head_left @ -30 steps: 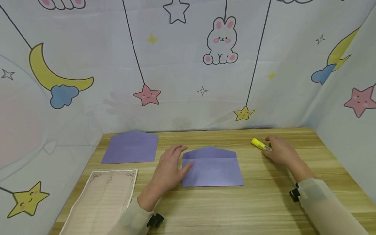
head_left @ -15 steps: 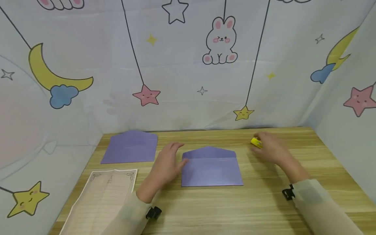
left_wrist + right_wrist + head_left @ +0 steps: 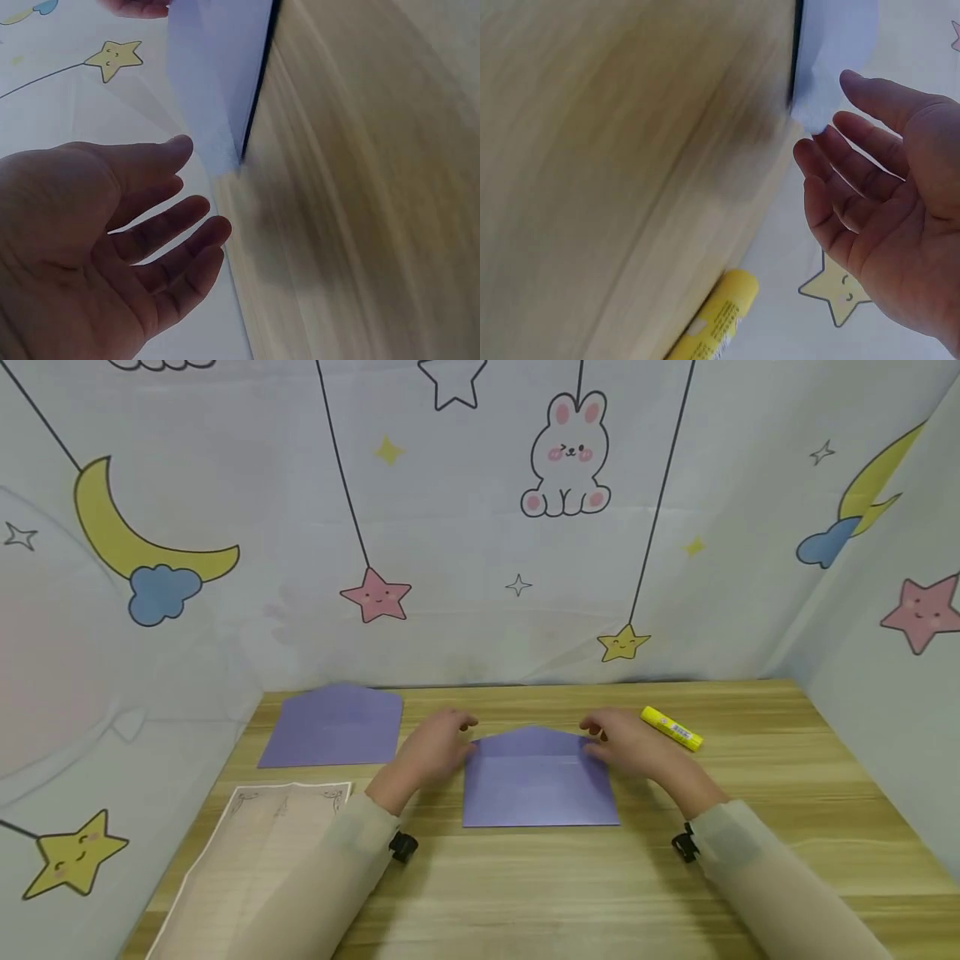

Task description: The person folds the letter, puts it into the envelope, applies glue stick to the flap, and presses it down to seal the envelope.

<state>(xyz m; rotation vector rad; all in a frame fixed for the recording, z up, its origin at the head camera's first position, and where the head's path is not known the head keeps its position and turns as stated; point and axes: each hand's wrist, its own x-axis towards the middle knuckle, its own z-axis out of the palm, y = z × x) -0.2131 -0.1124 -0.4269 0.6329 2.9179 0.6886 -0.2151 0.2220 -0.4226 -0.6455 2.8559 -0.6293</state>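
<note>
A purple envelope [image 3: 538, 789] lies on the table with its flap unfolded toward the back wall. My left hand [image 3: 435, 747] is beside the envelope's left end, thumb near the flap corner. In the left wrist view its bent fingers [image 3: 176, 225] hold nothing and stay apart from the paper. Over at the right end, my right hand [image 3: 633, 743] has its thumb and fingertips by the other flap corner. The right wrist view shows loosely bent fingers [image 3: 855, 176] close to that corner; whether they touch it I cannot tell. Behind the right hand rests a yellow glue stick [image 3: 671, 728].
A second purple envelope [image 3: 333, 727] lies at the back left of the wooden table [image 3: 540, 893]. In front of it is a sheet of bordered letter paper [image 3: 255, 860], partly covered by the left sleeve. A patterned cloth [image 3: 465, 527] hangs behind the table.
My right hand has let go of the glue stick and moved left to the envelope's right end. My left hand has shifted slightly toward the back, near the left flap corner.
</note>
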